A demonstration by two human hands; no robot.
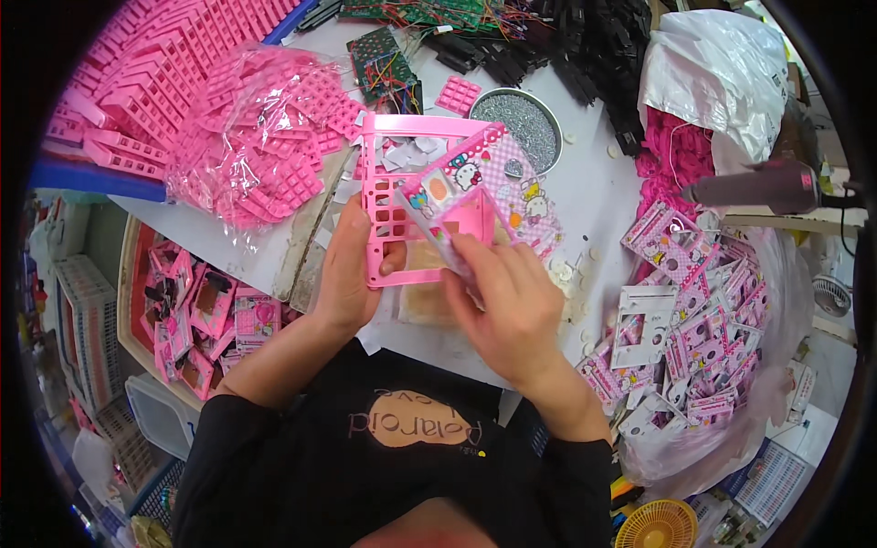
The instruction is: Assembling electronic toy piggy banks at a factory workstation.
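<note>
My left hand [345,274] is wrapped around the left side of a pink plastic casing [372,212], which has a grid of square holes and a handle-like bar at the top. My right hand [516,315] pinches a printed panel [457,173] with cartoon figures and a pink checked pattern. That panel lies tilted across the right part of the casing, covering some of it. Whether it is seated in the casing I cannot tell. Small white pieces [402,153] show behind the casing on the table.
A round tin of screws [512,123] and a pink keypad [458,93] stand behind the casing. Bagged keypads [265,146], stacked pink casings [174,73], and wired circuit boards [376,66] lie around. At right, an electric screwdriver [758,188] hangs above a bag of printed panels [713,320].
</note>
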